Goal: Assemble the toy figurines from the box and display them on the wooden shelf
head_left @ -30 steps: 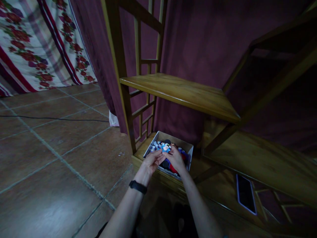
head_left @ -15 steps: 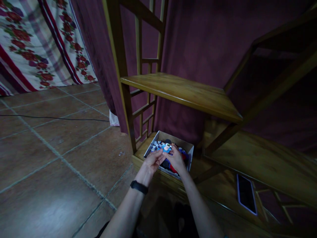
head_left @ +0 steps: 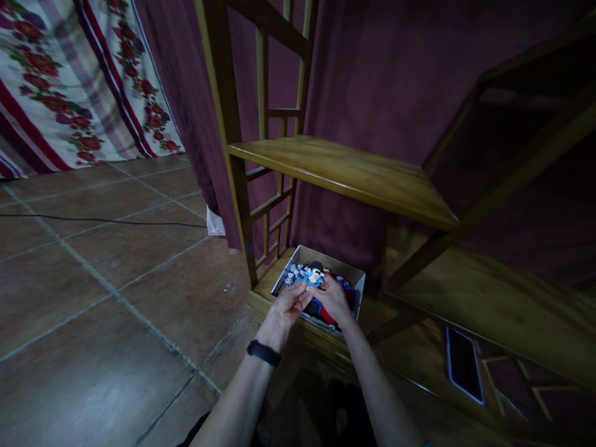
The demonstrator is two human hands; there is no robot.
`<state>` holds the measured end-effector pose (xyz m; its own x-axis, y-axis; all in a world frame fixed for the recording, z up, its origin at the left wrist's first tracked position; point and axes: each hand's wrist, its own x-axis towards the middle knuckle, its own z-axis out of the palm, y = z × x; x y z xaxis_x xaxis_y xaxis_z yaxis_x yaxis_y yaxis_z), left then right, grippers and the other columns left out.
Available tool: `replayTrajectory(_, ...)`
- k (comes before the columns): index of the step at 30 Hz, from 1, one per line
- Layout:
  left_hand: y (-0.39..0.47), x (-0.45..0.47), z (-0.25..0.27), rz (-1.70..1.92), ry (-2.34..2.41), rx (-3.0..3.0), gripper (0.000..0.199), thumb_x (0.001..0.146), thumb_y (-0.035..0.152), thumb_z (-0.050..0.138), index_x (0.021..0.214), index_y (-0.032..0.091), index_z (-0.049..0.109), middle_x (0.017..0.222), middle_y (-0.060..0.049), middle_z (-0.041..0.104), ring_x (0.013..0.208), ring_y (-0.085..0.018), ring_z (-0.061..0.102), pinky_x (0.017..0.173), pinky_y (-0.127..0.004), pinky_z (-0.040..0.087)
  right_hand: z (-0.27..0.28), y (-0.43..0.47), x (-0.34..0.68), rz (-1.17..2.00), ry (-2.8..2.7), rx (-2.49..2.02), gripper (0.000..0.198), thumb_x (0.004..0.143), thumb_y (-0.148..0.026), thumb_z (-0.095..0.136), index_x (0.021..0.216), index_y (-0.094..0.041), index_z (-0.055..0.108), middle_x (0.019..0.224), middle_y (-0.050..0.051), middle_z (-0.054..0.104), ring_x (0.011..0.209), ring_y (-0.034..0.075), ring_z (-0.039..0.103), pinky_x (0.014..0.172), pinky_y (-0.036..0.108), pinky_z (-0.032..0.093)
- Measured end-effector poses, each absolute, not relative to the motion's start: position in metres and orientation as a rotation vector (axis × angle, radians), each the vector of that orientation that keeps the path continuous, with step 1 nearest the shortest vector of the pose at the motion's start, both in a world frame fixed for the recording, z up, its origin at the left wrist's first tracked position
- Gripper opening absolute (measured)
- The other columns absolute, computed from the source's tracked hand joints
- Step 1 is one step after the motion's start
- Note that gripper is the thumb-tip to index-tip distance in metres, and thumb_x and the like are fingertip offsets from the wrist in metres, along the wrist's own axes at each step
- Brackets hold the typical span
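Between my two hands, over a white cardboard box, is a small flat blue-and-white cartoon figure. My left hand pinches its lower left edge, and my right hand grips its right side; both are closed on it. A dark band circles my left wrist. Several small toy figures in white, blue, red and black fill the box, partly hidden behind my hands. What exact kind the held figure is, I cannot make out.
The box stands on the low board of a wooden shelf unit, beneath a wooden shelf. A phone lies to the right. A dark cable crosses the tiled floor at left, near a purple curtain.
Hardly anything differs. The whole view has shifted very slightly, and both hands keep their hold on the blue-and-white figure above the box.
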<state>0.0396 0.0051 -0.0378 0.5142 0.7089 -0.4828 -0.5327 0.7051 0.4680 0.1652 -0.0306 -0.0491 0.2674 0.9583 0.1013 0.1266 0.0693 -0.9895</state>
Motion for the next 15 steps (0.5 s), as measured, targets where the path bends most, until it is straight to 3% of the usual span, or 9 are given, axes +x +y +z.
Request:
replayTrajectory(9,0.0053,0.0433,-0.0364,0.767,0.705,0.290,0.005,0.076,0.007,0.063,0.078,0.011,0.062,0.071,-0.005,0.068,0.063,-0.011,0.065,0.072,-0.023,0.053,-0.0554,-0.0302,0.1643,0.868,-1.095,-1.261,0.037,0.068,-0.023,0.064,0.104,-0.021,0.059,0.102,0.005,0.070,0.092,0.021,0.066,0.084,0.037,0.052)
replayTrajectory(15,0.0076,0.0444,-0.0342,0.773,0.727,0.349,0.003,0.078,0.012,0.062,0.081,0.012,0.062,0.072,-0.006,0.069,0.060,-0.010,0.064,0.065,-0.022,0.053,-0.0564,-0.0310,0.1649,0.663,-1.186,-1.405,0.045,0.069,-0.023,0.063,0.113,-0.023,0.055,0.111,0.006,0.064,0.094,0.020,0.064,0.084,0.036,0.052)
